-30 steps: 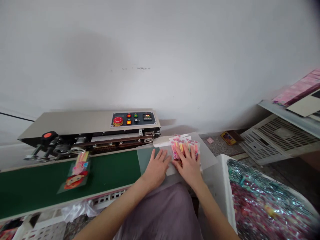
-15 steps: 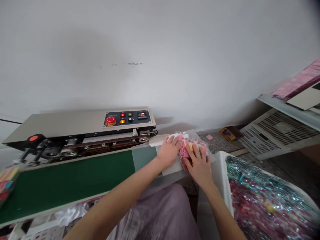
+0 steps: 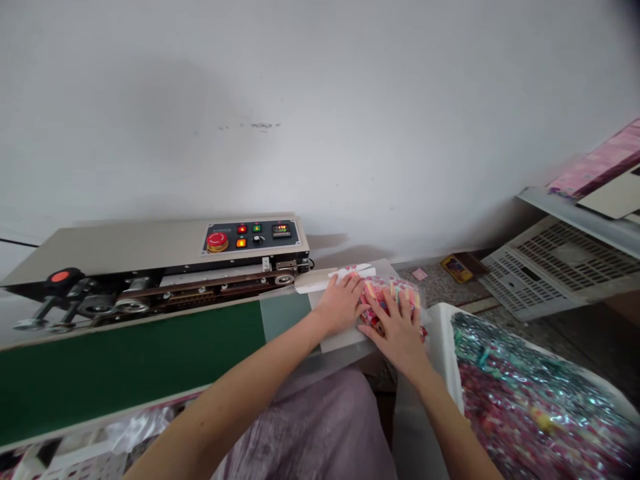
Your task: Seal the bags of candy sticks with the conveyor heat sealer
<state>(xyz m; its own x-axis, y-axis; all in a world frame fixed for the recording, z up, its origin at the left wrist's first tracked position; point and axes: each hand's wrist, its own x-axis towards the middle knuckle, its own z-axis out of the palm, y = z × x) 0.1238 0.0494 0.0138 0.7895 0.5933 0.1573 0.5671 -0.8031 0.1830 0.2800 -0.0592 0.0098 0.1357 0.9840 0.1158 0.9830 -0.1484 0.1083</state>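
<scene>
A clear plastic bag (image 3: 409, 288) with pink, yellow and red pieces inside lies flat at the right end of the band sealer's feed. My left hand (image 3: 341, 305) rests on its left part, near the white header, with fingers stretched out. Over the filled part, my right hand (image 3: 400, 330) lies spread, thumb pointing left towards my left hand. Both hands hide some of the bag. Left of them is the band sealer (image 3: 150, 250), with a red stop button, lit switches and a digital display.
A green conveyor belt (image 3: 130, 360) runs leftward along the sealer. At the right stands a white foam box (image 3: 447, 347) filled with shiny wrapped pieces. Behind it are a plastic crate (image 3: 530, 267) and a shelf (image 3: 565, 203) with pink packs.
The packet at the belt's left end has left the view. My right hand and the filled part of the bag have shifted slightly right. My left hand stays on the bag.
</scene>
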